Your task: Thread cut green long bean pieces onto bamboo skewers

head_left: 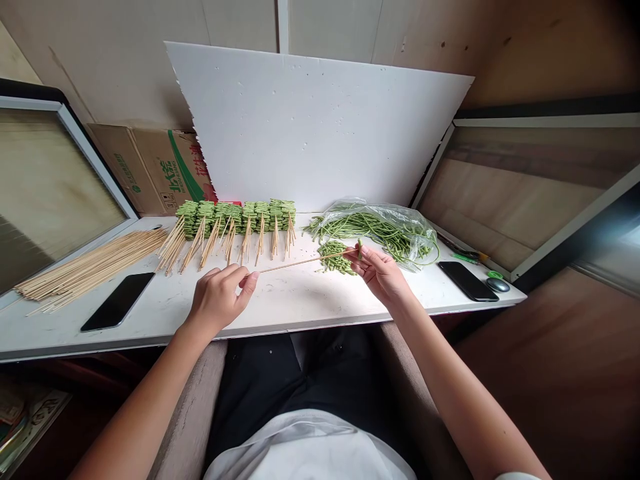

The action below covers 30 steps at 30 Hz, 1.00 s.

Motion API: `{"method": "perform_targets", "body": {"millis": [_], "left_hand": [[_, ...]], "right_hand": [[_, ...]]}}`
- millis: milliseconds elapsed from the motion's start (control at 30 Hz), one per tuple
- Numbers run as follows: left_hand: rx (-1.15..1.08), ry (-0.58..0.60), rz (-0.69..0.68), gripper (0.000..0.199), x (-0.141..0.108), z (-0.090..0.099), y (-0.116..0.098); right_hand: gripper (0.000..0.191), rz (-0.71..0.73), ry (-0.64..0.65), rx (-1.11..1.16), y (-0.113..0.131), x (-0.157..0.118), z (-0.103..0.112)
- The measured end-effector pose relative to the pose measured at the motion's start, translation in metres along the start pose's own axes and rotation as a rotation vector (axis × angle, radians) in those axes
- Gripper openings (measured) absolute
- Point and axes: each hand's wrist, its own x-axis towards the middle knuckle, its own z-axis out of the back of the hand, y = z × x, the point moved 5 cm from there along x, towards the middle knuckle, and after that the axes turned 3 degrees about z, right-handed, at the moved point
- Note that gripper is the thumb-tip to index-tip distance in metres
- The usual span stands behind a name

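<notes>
My left hand (223,297) is closed around one end of a thin wooden skewer (300,262), which runs nearly level across to the right. At its other end a short piece of green bean (360,249) is pinched between the thumb and fingers of my right hand (376,270), where it meets the skewer tip. Just behind that hand lies a small heap of cut bean pieces (336,259). Long whole beans (370,227) sit partly in a clear plastic bag (400,217) beyond it. Stacks of filled bean skewers (240,219) line the back left, sticks pointing toward me.
Bare skewers (95,263) are piled at the left, near a black phone (119,301). A second phone (467,281) and a mouse (497,285) lie at the right. A white foam board (320,127) and a cardboard box (155,167) stand behind the white table (295,303).
</notes>
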Motion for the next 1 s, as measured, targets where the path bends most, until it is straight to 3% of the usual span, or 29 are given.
{"method": "perform_targets", "body": {"millis": [433,767,1000], "left_hand": [[0.003,-0.095,-0.078,0.032,0.000,0.006,-0.004],[-0.052,-0.063,-0.070,0.035,0.000,0.002,-0.005],[-0.102,-0.068,-0.049,0.035,0.001,0.003,-0.008]], "right_hand": [[0.026,0.052,-0.031,-0.033,0.001,-0.003,-0.006],[0.029,0.074,-0.032,-0.031,0.001,-0.006,-0.011],[0.026,0.172,-0.049,-0.098,0.018,-0.013,-0.016]]}}
